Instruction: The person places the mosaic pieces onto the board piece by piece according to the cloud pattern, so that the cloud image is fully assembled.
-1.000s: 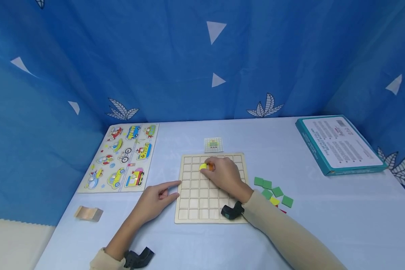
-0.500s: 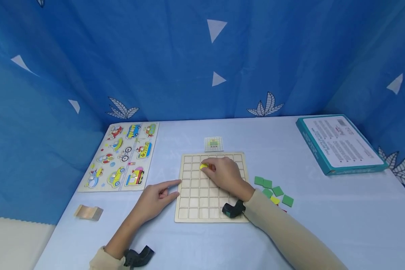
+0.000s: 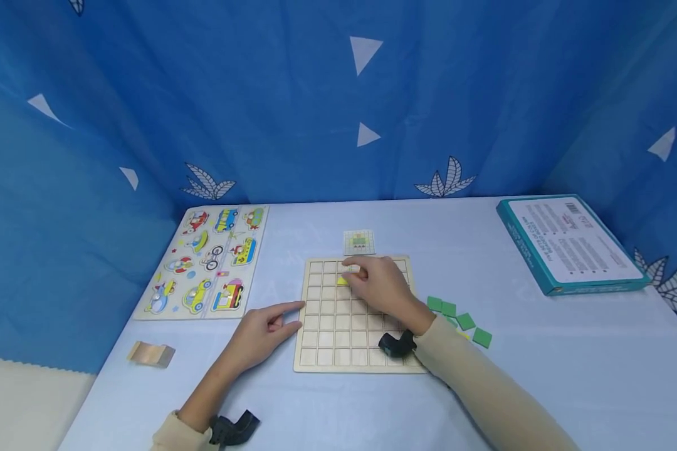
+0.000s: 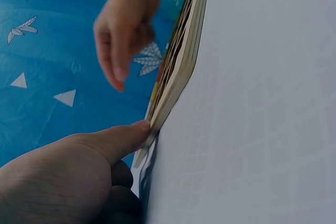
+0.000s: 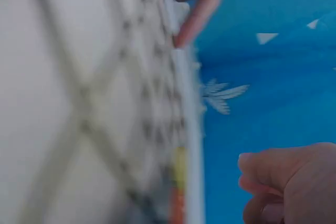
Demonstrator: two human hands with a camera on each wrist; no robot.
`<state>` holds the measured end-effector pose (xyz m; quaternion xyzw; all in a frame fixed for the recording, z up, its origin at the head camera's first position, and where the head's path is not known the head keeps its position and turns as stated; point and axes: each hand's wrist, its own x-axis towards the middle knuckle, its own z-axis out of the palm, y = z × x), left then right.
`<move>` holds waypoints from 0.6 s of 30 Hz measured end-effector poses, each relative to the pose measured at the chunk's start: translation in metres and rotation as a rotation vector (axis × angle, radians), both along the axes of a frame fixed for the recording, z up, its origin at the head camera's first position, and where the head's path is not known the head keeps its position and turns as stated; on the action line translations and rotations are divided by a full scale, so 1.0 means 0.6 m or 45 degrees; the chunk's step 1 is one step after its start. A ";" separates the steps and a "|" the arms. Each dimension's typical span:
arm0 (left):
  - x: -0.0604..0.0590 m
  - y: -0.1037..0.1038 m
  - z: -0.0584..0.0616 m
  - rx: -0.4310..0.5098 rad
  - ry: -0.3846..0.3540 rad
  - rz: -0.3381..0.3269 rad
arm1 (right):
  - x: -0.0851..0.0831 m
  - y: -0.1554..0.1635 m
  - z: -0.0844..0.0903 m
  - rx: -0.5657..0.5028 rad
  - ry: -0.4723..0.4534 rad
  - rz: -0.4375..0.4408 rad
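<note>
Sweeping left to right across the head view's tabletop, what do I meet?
Pale rectangular vehicle puzzle board, left hand, pale square wooden grid board, green square tiles, flat teal-and-white box.

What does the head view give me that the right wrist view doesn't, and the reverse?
Only the head view: loose green tiles, the teal box, tan sleeves and black wrist cameras.

Only the right wrist view: an orange-red piece, too blurred to identify further, next to the yellow tile.

Both: the yellow tile, the wooden grid board, the left hand, the right hand and the blue curtain.
</note>
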<state>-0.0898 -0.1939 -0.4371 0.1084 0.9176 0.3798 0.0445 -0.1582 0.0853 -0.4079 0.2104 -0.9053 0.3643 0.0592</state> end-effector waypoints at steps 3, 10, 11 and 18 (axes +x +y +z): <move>0.001 -0.001 0.000 0.000 0.006 0.004 | 0.006 0.023 0.043 -0.080 0.013 0.022; -0.002 -0.002 -0.001 0.005 0.034 -0.024 | 0.053 0.122 0.104 0.025 0.131 -0.014; -0.003 -0.003 0.000 0.007 0.042 -0.027 | 0.064 0.139 0.104 0.060 0.132 -0.027; -0.002 -0.003 -0.001 0.007 0.032 -0.032 | 0.149 0.248 0.067 0.254 -0.071 -0.103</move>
